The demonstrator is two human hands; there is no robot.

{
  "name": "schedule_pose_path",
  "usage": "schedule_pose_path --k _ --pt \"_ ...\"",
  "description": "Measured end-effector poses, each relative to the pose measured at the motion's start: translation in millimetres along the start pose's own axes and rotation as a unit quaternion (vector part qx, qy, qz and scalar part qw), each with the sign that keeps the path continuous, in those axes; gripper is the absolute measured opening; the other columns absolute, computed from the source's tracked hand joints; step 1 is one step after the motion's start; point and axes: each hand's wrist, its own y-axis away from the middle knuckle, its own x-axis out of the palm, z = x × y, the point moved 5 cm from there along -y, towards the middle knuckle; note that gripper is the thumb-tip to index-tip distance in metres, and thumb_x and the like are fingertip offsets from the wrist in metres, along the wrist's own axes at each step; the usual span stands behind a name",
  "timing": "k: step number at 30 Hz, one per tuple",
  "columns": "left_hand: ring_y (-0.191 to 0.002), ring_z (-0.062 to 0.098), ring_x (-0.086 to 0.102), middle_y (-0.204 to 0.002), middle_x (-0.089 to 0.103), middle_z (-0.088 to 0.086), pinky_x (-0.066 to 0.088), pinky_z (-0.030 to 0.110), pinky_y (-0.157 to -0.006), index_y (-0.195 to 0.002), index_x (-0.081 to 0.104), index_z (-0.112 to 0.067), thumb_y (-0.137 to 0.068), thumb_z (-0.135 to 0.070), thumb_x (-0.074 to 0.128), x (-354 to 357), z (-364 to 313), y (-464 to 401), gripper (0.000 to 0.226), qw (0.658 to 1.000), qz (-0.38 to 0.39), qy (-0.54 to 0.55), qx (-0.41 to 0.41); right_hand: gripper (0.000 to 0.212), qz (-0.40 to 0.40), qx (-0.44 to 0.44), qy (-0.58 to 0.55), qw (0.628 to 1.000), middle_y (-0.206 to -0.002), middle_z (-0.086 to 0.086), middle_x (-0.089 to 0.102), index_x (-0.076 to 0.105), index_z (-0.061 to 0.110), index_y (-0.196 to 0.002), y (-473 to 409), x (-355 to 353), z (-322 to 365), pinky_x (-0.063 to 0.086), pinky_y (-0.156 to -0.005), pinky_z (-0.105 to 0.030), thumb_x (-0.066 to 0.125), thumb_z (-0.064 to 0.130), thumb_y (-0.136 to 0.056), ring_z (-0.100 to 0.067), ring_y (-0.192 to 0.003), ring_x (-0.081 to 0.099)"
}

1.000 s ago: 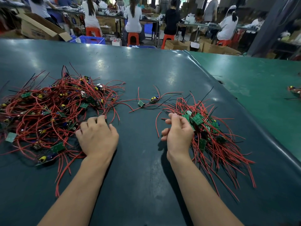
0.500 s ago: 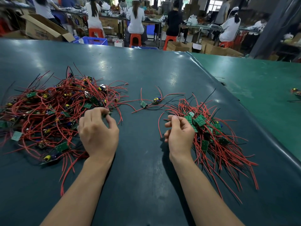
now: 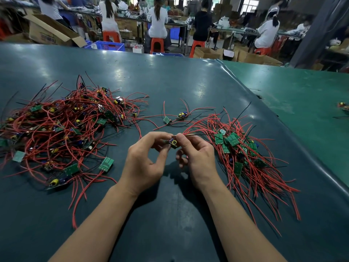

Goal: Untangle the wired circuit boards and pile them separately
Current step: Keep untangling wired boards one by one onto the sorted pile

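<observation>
A big tangled heap of small green circuit boards with red and black wires (image 3: pixel 62 129) lies on the left of the dark table. A tidier pile of boards (image 3: pixel 243 154) with wires fanned toward me lies on the right. Between them, above the table, my left hand (image 3: pixel 145 163) and my right hand (image 3: pixel 196 159) both pinch one small circuit board (image 3: pixel 173 143) with a yellow and blue part on it. Its red and black wires trail off to the right from my right fingers.
Two loose wired boards (image 3: pixel 174 118) lie just beyond my hands. The dark mat (image 3: pixel 170 214) meets a lighter green table (image 3: pixel 302 95) on the right, where another board (image 3: pixel 342 106) sits at the edge. People on orange stools work at benches behind.
My left hand left the edge of the tangled heap and came to the middle with a board. My right hand rose from beside the right pile and now pinches the same board.
</observation>
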Motion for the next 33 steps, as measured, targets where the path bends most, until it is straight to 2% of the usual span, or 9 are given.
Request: schedule_pose_path --k 4,9,13,17,20,23,25,28,33 --pt "-0.084 0.015 0.065 -0.094 0.067 -0.005 0.052 0.03 -0.074 -0.115 0.063 -0.017 -0.083 -0.024 0.07 3 11 2 0.033 0.993 0.025 0.028 -0.11 0.013 -0.004 -0.009 0.056 0.998 -0.06 0.006 0.066 0.066 0.012 -0.076 0 2 -2 0.04 -0.04 -0.018 0.07 0.008 -0.088 -0.005 -0.043 0.051" --pt "-0.072 0.011 0.064 -0.085 0.071 0.001 0.051 0.025 -0.07 -0.1 0.073 -0.013 -0.084 -0.011 0.075 7 23 2 0.016 0.975 0.061 0.056 -0.205 0.01 -0.002 0.0 0.077 0.997 -0.059 0.006 0.063 0.068 0.012 -0.077 1 2 -2 0.041 -0.041 -0.019 0.072 0.008 -0.086 -0.006 -0.045 0.052" --pt "-0.066 0.009 0.066 -0.071 0.072 -0.002 0.054 0.022 -0.067 -0.081 0.073 -0.013 -0.085 -0.007 0.072 2 31 0 0.007 0.951 -0.003 0.139 -0.277 0.012 -0.031 0.018 0.027 0.999 -0.064 0.004 0.066 0.063 0.011 -0.08 0 -3 -2 0.043 -0.037 -0.019 0.067 0.009 -0.091 -0.009 -0.046 0.057" --pt "-0.07 0.016 0.072 -0.073 0.073 0.005 0.058 0.024 -0.065 -0.084 0.071 -0.004 -0.088 -0.005 0.065 0 35 1 0.007 0.897 -0.089 0.265 -0.342 0.011 -0.069 0.033 -0.07 0.995 -0.067 -0.002 0.071 0.063 0.009 -0.083 -4 -8 -4 0.052 -0.047 -0.02 0.063 0.003 -0.092 -0.013 -0.054 0.067" --pt "-0.069 0.019 0.073 -0.072 0.074 0.007 0.057 0.023 -0.061 -0.081 0.07 -0.004 -0.093 -0.012 0.061 1 38 3 0.017 0.864 -0.122 0.307 -0.381 0.012 -0.07 0.038 -0.137 0.987 -0.068 -0.007 0.072 0.062 0.007 -0.086 -5 -7 -6 0.055 -0.052 -0.021 0.059 -0.004 -0.092 -0.015 -0.055 0.068" --pt "-0.071 0.02 0.072 -0.078 0.074 0.006 0.058 0.024 -0.063 -0.082 0.068 -0.006 -0.092 -0.017 0.061 5 41 3 0.017 0.838 -0.117 0.355 -0.398 0.014 -0.058 0.022 -0.133 0.989 -0.069 -0.006 0.073 0.063 0.007 -0.088 -7 -7 -6 0.056 -0.058 -0.021 0.056 -0.005 -0.092 -0.014 -0.059 0.069" --pt "-0.074 0.024 0.073 -0.087 0.073 0.009 0.058 0.026 -0.064 -0.088 0.067 -0.005 -0.083 -0.02 0.066 10 40 4 0.016 0.824 -0.073 0.389 -0.406 0.017 -0.043 0.009 -0.112 0.993 -0.071 -0.005 0.073 0.064 0.009 -0.087 -7 -6 -5 0.055 -0.059 -0.021 0.056 -0.005 -0.093 -0.013 -0.062 0.069" --pt "-0.072 0.022 0.072 -0.085 0.074 0.013 0.056 0.022 -0.062 -0.098 0.069 -0.004 -0.072 -0.019 0.073 14 38 8 0.03 0.841 -0.014 0.362 -0.402 0.019 -0.037 -0.002 -0.093 0.995 -0.073 -0.004 0.073 0.067 0.012 -0.085 -5 -5 -4 0.055 -0.061 -0.021 0.059 -0.003 -0.091 -0.013 -0.065 0.069" --pt "-0.081 0.017 0.07 -0.089 0.075 0.007 0.055 0.021 -0.072 -0.098 0.072 -0.008 -0.07 -0.012 0.079 9 41 7 0.029 0.867 -0.023 0.321 -0.379 0.014 -0.056 0.052 -0.069 0.995 -0.069 -0.005 0.068 0.071 0.01 -0.076 -4 -3 -12 0.054 -0.056 -0.022 0.068 0.003 -0.087 -0.014 -0.061 0.063"
